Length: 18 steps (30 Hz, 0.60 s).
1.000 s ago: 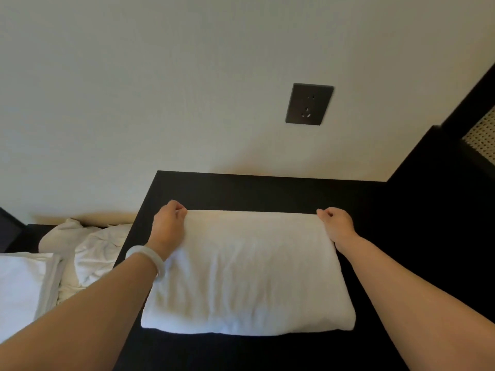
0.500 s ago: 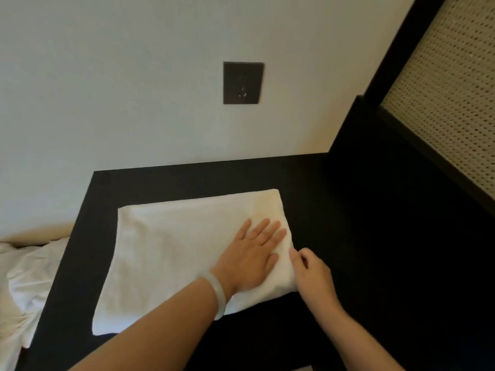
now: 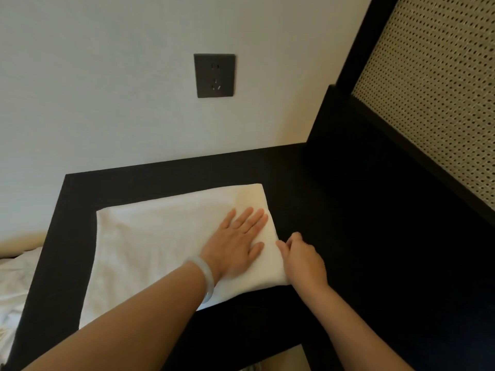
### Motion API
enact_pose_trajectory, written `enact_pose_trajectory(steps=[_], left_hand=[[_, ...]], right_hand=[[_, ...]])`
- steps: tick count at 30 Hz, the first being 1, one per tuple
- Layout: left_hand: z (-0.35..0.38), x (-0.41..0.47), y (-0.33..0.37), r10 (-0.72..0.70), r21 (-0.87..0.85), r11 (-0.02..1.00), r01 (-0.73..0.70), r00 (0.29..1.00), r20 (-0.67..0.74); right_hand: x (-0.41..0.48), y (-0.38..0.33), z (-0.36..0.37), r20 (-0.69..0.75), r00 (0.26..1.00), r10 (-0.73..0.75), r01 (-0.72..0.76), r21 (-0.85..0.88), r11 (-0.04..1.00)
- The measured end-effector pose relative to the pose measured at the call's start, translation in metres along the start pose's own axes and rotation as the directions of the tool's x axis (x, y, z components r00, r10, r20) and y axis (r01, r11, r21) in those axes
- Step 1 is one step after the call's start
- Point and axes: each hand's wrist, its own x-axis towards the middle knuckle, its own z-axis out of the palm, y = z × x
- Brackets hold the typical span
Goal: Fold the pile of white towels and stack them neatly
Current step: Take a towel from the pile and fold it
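A white towel (image 3: 160,245), folded into a flat rectangle, lies on the black table (image 3: 308,183). My left hand (image 3: 238,242) presses flat on the towel's right part, fingers straight and spread. A pale bangle sits on that wrist. My right hand (image 3: 302,258) is at the towel's right edge with its fingers curled at the edge; whether they pinch the cloth is hidden.
A heap of unfolded white towels (image 3: 13,285) lies off the table's left edge. A dark wall socket (image 3: 214,75) is on the white wall behind. A black frame with a woven cane panel (image 3: 434,89) rises at the right.
Both hands left the towel's far corners a second ago. The left hand now lies flat on the right part, the right hand at the right edge. The view swung right.
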Motion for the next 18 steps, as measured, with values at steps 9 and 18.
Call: enact_pose_trajectory(steps=[9, 18], left_hand=[[-0.005, -0.027, -0.030, -0.094, -0.033, 0.995, 0.091, 0.990, -0.108], [-0.015, -0.071, -0.082, -0.528, -0.039, 0.837, 0.545, 0.789, -0.313]], right_hand=[[0.011, -0.013, 0.032, 0.050, 0.829, -0.557, 0.552, -0.223, 0.803], [0.019, -0.105, 0.023, -0.047, 0.733, -0.679, 0.649, -0.250, 0.719]])
